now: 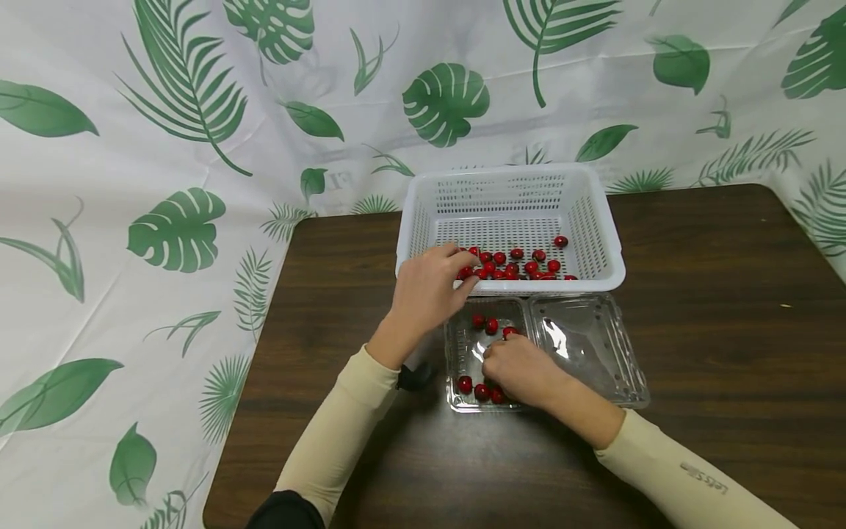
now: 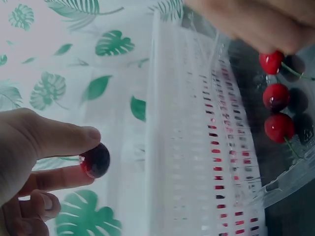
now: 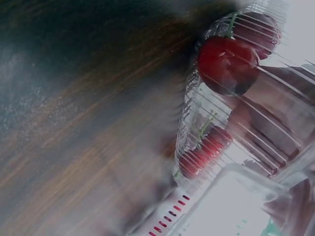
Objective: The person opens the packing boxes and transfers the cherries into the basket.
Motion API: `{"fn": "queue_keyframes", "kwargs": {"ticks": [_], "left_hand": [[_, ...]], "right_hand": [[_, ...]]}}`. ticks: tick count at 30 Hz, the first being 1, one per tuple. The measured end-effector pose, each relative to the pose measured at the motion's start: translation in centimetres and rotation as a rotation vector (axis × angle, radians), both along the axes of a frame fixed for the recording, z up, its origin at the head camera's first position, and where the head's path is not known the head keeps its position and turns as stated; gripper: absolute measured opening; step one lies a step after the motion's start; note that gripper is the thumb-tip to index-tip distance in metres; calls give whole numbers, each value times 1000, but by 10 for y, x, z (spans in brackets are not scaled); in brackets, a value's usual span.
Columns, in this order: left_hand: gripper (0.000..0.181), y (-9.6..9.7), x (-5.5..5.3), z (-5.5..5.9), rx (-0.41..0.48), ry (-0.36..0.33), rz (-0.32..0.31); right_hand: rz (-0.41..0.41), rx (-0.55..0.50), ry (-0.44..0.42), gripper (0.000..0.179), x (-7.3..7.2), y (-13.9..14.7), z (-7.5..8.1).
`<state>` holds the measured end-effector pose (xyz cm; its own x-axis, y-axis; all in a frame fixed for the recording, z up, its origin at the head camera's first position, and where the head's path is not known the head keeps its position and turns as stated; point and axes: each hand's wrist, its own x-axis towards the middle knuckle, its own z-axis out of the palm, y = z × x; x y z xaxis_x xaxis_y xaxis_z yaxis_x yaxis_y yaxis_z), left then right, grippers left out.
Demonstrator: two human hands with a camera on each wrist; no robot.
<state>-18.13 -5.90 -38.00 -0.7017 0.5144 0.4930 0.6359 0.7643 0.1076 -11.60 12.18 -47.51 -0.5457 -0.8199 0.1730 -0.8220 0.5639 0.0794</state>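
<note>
My left hand (image 1: pixel 429 283) is over the near left rim of the white plastic basket (image 1: pixel 413 195), where many red cherries (image 1: pixel 512 269) lie. In the left wrist view its thumb and a finger pinch a dark red cherry (image 2: pixel 96 161). My right hand (image 1: pixel 525 371) reaches down into the base of a clear plastic clamshell box (image 1: pixel 451 400), its fingertips hidden in the head view. Several cherries (image 1: pixel 465 384) sit around it along the box's edges. Through the box's clear wall the right wrist view shows the fingers only faintly, with a cherry (image 3: pixel 229 65) close by.
The box's clear lid (image 1: pixel 584 345) lies opened flat to the right, in front of the basket. Everything stands on a dark wood-grain table (image 1: pixel 714 330). A white cloth with green leaf prints (image 1: pixel 357 147) hangs behind and to the left.
</note>
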Motion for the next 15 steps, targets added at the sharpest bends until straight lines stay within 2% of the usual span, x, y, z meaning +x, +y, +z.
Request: {"fn": "queue_keyframes", "kwargs": {"ticks": [5,8,11,15], "left_hand": [[17,5,-18,-7,-20,-68,50],[17,6,-23,-12,-20,-88,76],[18,6,-22,-15,-15,-77,74],[17,10,-8,-16,-21,-32,-24]], "right_hand": [[0,3,16,26,0,0,-2],[7,-4,35,24,0,0,-3],[4,1,39,24,0,0,-2],[-13,27,34,23,1,0,-1]]}}
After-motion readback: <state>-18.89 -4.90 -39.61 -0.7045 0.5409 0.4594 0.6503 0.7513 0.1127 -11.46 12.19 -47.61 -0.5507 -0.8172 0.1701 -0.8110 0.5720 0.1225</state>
